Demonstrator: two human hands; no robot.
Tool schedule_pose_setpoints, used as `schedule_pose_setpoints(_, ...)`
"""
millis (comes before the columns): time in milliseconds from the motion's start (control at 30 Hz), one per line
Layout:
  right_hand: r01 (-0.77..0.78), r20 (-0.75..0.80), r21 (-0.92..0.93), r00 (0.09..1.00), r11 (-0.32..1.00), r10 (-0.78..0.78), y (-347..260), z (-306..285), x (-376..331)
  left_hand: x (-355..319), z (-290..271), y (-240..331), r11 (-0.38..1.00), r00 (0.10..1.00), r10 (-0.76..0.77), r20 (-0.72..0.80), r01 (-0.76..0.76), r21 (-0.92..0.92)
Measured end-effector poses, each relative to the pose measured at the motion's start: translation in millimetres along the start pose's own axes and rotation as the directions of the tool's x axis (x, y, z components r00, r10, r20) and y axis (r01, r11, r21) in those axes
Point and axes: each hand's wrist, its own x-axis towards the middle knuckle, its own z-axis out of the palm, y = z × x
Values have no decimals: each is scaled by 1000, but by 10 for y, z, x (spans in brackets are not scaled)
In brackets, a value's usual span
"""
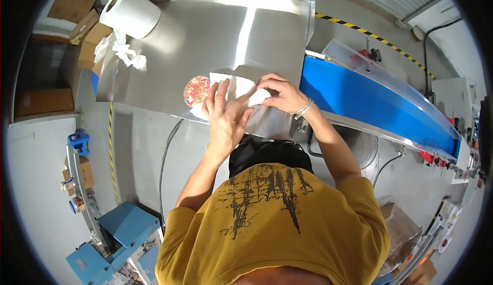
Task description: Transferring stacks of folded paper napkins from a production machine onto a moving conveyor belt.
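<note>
In the head view, the paper (pixel 240 86) is white, thin and soft-looking, lying creased on the near edge of the desk (pixel 205 33), whose sheet metal is smooth and glossy. The left hand (pixel 225 113) rests over it with the fingers spread; the right hand (pixel 284 95) has its grip pinching a folded part between thumb and fingers. Just left of them lies a flat, round disc (pixel 195 91), mottled red and pale gold.

Counted: one disc, one thick white roll (pixel 141 15), one blue belt (pixel 354 92); the number of paper layers cannot be told. Crumpled white scraps (pixel 126 54) lie near the roll.

The belt, smooth and long, runs off to the right beside a clear guard (pixel 359 61). Brown boxes (pixel 73 2) stand beyond the desk's left end. The left hand hides part of the paper.
</note>
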Motion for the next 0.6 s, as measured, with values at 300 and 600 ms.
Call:
schedule_pose_setpoints(300,-718,-689,-35,521,696,503,548,-640,-1176,-75,87,-38,979,997,-24,-71,38,201)
schedule_pose_setpoints(600,-727,-781,-607,621,320,-72,78,-1060,-1165,-116,110,-96,985,991,48,-128,-25,173)
